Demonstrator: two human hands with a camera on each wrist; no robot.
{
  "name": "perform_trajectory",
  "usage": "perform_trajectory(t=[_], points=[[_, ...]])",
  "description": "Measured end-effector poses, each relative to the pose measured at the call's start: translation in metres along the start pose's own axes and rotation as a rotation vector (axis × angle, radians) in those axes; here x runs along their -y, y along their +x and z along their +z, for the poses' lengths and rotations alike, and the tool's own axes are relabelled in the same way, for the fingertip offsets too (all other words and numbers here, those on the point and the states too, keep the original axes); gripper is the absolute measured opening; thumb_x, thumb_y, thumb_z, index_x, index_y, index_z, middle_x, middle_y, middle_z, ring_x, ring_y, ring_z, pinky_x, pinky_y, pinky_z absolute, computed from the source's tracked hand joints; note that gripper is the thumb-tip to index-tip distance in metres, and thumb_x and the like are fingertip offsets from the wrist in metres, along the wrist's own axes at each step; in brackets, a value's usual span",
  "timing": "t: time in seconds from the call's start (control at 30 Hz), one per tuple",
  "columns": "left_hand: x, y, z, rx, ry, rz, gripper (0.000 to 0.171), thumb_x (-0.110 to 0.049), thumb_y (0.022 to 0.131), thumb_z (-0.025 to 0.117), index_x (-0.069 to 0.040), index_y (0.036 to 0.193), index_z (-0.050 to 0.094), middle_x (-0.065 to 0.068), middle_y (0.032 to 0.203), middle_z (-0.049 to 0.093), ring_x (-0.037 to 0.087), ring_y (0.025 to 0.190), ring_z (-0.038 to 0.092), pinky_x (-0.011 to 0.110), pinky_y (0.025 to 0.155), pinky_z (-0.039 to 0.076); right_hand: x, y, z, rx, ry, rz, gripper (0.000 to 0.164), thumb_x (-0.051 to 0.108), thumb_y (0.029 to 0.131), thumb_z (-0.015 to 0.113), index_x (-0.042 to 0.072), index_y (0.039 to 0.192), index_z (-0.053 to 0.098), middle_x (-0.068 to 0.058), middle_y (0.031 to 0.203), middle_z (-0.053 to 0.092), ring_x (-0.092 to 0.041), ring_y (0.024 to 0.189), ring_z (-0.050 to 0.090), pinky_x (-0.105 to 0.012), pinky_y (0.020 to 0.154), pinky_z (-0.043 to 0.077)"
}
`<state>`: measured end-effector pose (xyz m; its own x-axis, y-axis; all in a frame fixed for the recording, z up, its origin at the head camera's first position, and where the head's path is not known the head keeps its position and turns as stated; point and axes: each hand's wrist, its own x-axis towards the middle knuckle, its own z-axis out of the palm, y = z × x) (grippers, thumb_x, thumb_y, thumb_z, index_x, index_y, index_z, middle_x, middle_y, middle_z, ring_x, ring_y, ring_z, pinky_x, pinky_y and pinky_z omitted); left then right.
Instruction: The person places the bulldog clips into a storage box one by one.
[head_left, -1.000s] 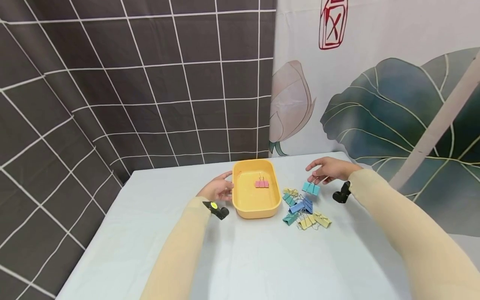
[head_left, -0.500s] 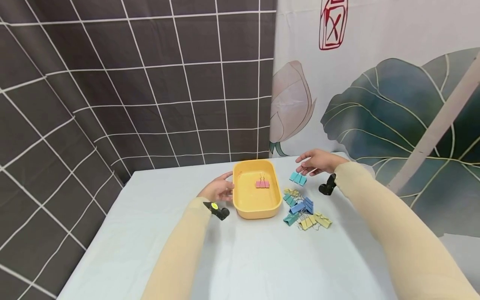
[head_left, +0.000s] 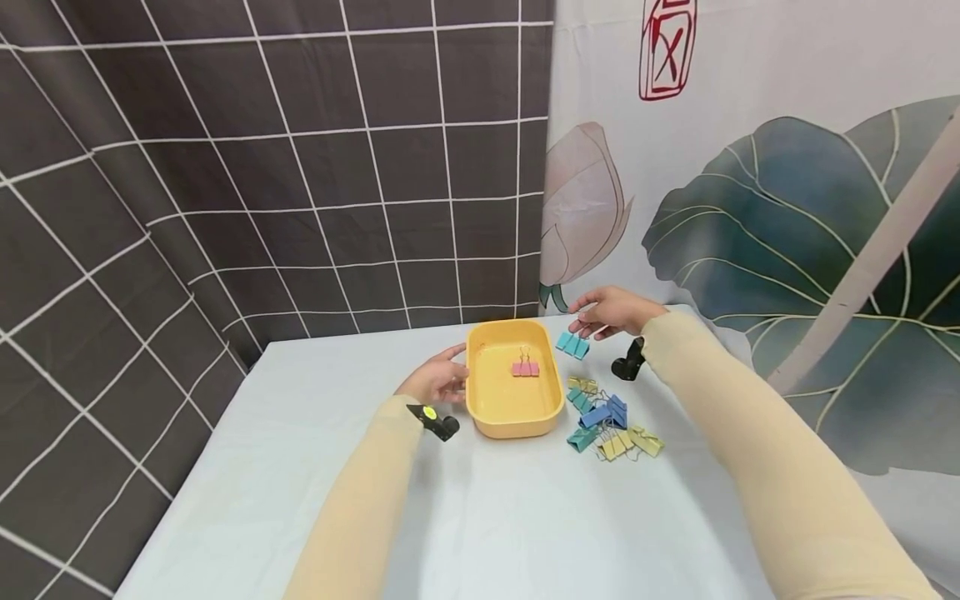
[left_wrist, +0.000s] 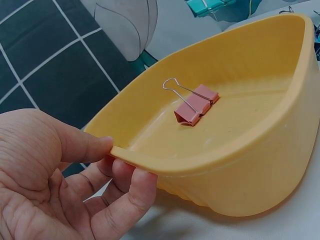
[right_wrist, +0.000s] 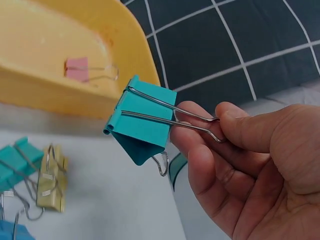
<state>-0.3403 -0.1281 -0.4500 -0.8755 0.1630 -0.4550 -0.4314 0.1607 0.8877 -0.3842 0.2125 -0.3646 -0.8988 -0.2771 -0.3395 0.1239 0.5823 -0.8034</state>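
Observation:
A yellow plastic tub [head_left: 514, 427] stands on the table with a pink binder clip [left_wrist: 195, 106] lying on its floor. My left hand [left_wrist: 75, 170] pinches the tub's near-left rim between thumb and fingers. In the right wrist view, my right hand [right_wrist: 250, 155] holds a turquoise binder clip [right_wrist: 150, 107] by one wire handle, between thumb and forefinger. In the head view this clip hangs in the air just right of the tub's far corner. Below it lies a loose heap of binder clips: yellow [head_left: 615, 444], teal [head_left: 581, 439] and blue [head_left: 596, 415].
The white-covered table [head_left: 510, 525] backs onto a dark gridded curtain [head_left: 337, 208] and a white cloth printed with a lotus bud [head_left: 585, 204] and leaf. The clip heap lies close beside the tub's right wall.
My right hand has carried the turquoise clip left and away from me, from above the heap toward the tub's far right side. My left hand and the tub have stayed put.

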Motion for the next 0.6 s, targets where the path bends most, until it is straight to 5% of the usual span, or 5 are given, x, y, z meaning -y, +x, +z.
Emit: perform_trajectory(t=[0.6], points=[[-0.001, -0.008, 0.002, -0.01, 0.027, 0.015, 0.067, -0.004, 0.1, 0.054, -0.027, 0.159, 0.033, 0.022, 0.123, 0.059, 0.024, 0.088, 0.06, 0.032, 0.072, 0.06, 0.036, 0.016, 0.037, 0.051, -0.018, -0.053, 0.031, 0.007, 0.105, 0.051, 0.002, 0.135, 0.055, -0.012, 0.107, 0.075, -0.022, 0.086, 0.069, -0.035, 0.08, 0.059]])
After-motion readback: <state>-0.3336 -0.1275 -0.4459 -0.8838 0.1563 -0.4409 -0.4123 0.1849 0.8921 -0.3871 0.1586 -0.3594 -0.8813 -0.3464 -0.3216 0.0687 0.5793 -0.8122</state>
